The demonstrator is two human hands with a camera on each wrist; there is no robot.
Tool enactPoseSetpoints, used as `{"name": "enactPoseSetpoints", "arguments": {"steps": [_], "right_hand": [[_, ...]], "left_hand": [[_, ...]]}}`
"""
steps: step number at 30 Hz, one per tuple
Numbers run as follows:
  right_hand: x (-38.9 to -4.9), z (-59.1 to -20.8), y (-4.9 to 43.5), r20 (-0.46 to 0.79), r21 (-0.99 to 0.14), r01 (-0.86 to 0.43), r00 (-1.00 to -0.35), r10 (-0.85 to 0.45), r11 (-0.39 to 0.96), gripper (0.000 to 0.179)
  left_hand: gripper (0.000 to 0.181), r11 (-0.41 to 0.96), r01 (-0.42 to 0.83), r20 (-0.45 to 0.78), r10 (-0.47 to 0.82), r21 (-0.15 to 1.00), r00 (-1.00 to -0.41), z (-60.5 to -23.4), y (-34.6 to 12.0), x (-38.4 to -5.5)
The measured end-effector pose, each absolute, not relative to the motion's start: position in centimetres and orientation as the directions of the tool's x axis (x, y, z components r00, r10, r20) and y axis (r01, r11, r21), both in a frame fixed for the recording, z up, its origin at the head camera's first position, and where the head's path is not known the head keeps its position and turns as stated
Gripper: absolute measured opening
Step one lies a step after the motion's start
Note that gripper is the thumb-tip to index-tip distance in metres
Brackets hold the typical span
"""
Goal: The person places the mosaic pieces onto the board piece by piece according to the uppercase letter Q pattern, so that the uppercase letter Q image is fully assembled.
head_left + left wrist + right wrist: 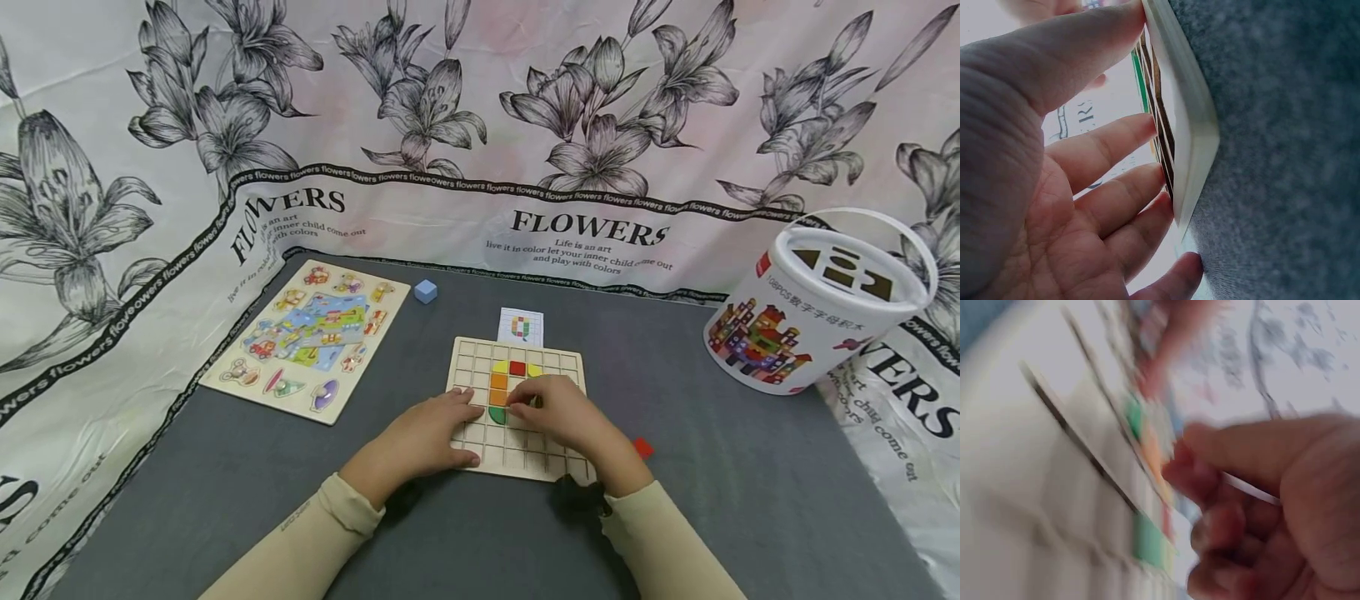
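A wooden grid board [487, 454] lies on the table, with colored blocks in its squares. On it are a red square block [517, 368], yellow rounded blocks [500, 367], orange square blocks [498, 381] and a green rounded block [497, 414]. My left hand [431, 433] rests at the board's left edge, fingers spread, the thumb touching the rim in the left wrist view. Over the middle of the board is my right hand [558, 412], thumb and index finger drawn together beside the green block. Blur in the right wrist view hides whether a piece sits between these fingertips [1194, 440].
A pattern card [521, 327] lies behind the board. To the left is a picture puzzle board [300, 404], near a blue cube [425, 291]. A red piece [642, 447] lies by my right wrist. A white lidded bucket [802, 325] stands at the right.
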State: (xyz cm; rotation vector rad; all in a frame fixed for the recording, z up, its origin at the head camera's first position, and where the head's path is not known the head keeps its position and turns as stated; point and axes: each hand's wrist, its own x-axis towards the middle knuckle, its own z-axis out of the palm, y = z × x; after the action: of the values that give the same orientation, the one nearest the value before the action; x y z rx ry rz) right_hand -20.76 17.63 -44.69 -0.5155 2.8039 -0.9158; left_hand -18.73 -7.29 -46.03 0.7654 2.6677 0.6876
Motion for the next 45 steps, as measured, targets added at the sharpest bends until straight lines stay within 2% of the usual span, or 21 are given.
{"name": "enactPoseSetpoints", "arguments": {"steps": [5,11,15,20,25,32,37,40,45], "right_hand": [[-20.5,-43.0,22.8,-0.075,-0.602,-0.221,-0.941,-0.33,0.767,0.015],[-19.0,-43.1,28.5,-0.127,-0.583,-0.153,-0.953,-0.275,0.798,0.015],[-18.0,-43.4,32.4,-0.191,-0.569,-0.141,-0.936,-0.297,0.81,0.021],[-17.4,-43.9,35.1,-0.273,-0.605,-0.112,-0.901,-0.338,0.788,0.034],[-17.2,-44.5,35.5,-0.257,-0.658,-0.116,-0.894,-0.367,0.744,0.031],[-17.2,-44.8,35.4,-0.235,-0.654,-0.124,-0.904,-0.357,0.746,0.021],[-17.5,-45.2,35.5,-0.189,-0.611,-0.102,-0.944,-0.27,0.785,0.016],[-17.8,-45.3,34.9,-0.124,-0.546,-0.076,-0.978,-0.17,0.834,0.012],[-18.4,-45.0,30.4,-0.032,-0.552,-0.049,-0.996,-0.08,0.833,0.014]], "left_hand": [[0.071,0.741,0.414,-0.137,0.556,0.529,-0.82,-46.2,-7.2,-18.6],[0.07,0.74,0.415,-0.129,0.554,0.529,-0.823,-46.4,-7.2,-18.6],[0.07,0.736,0.415,-0.124,0.554,0.534,-0.823,-46.4,-7.1,-18.6],[0.07,0.737,0.414,-0.123,0.552,0.534,-0.825,-46.4,-7.2,-18.6],[0.07,0.739,0.417,-0.125,0.554,0.529,-0.823,-46.3,-7.1,-18.6],[0.07,0.742,0.41,-0.134,0.551,0.53,-0.824,-46.3,-7.0,-18.6],[0.071,0.742,0.416,-0.129,0.553,0.526,-0.823,-46.3,-7.1,-18.7],[0.071,0.741,0.414,-0.13,0.552,0.529,-0.824,-46.4,-7.1,-18.7],[0.071,0.739,0.416,-0.127,0.555,0.53,-0.822,-46.4,-7.1,-18.8]]}}
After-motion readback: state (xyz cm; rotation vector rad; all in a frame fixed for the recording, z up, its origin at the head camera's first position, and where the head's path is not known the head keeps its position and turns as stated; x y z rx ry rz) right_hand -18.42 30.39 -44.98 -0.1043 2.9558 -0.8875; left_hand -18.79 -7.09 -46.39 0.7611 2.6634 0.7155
